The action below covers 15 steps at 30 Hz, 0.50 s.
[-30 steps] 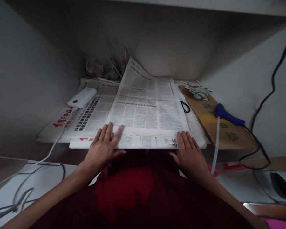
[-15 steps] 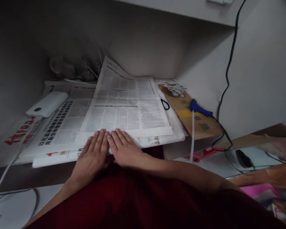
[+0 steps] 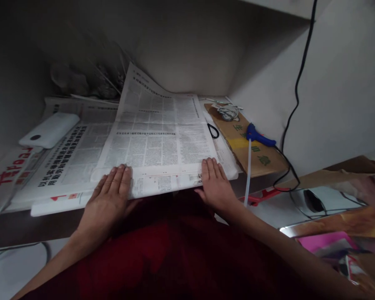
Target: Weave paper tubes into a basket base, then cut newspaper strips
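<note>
A newspaper sheet lies in front of me, its near edge folded into a pale strip and its far left corner lifted. My left hand rests flat on the near left end of that strip, fingers stretched out. On the near right end lies my right hand, palm down with its fingers extended and its thumb off to the left. Neither hand grasps anything. More newspaper with large headlines spreads beneath, to the left. The black loop handle of something sticks out from under the sheet's right edge.
A white power bank with a cable lies at the left. At the right, a blue glue gun with a glue stick rests on cardboard, near a coiled wire. A black cord hangs along the wall. Dried stems stand behind.
My right hand has slid right along the folded edge, away from my left hand, which stays near the left end. The view has shifted slightly.
</note>
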Each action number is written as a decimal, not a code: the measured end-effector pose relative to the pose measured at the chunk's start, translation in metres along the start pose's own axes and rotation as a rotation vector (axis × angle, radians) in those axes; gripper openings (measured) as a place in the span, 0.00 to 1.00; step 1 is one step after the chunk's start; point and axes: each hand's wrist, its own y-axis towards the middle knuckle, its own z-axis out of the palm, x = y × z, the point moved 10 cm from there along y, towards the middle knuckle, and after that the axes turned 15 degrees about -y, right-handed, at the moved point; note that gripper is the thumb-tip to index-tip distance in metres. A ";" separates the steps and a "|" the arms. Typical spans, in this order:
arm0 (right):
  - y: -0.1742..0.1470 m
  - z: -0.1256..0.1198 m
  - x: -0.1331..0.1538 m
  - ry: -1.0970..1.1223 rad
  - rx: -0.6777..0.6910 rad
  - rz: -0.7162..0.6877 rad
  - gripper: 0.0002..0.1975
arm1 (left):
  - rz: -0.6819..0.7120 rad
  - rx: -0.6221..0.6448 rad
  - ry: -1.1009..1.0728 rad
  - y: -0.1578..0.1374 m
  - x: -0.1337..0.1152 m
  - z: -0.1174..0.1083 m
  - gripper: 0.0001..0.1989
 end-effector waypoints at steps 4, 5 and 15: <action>-0.005 0.004 -0.010 -0.022 0.014 0.036 0.47 | -0.009 0.009 -0.018 0.001 0.001 -0.002 0.38; -0.005 0.005 -0.010 -0.026 0.014 0.037 0.47 | -0.029 0.019 -0.017 0.000 0.003 -0.002 0.38; 0.005 -0.020 -0.030 0.219 0.153 -0.019 0.44 | -0.087 0.052 -0.066 0.005 0.016 -0.019 0.43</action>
